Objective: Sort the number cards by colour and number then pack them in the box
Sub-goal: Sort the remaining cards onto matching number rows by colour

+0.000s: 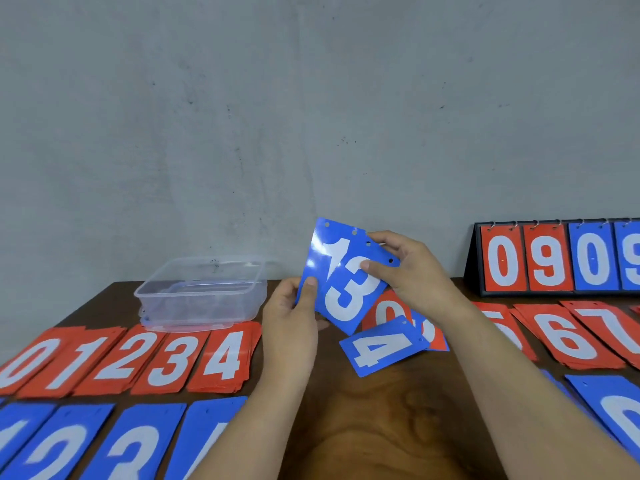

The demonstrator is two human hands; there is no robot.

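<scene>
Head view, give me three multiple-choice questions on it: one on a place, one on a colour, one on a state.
1. Where is the box? A) behind the red piles, on the left B) on the scoreboard C) on the floor
2. The loose 4 card in the middle is: A) red B) green C) blue
3. The 1 and 3 cards are: A) in the box B) held up C) flat on the table

1 A: it stands behind the red 2 to 4 piles.
2 C: it shows a white 4 on blue.
3 B: the left hand and right hand pinch them in the air.
</scene>
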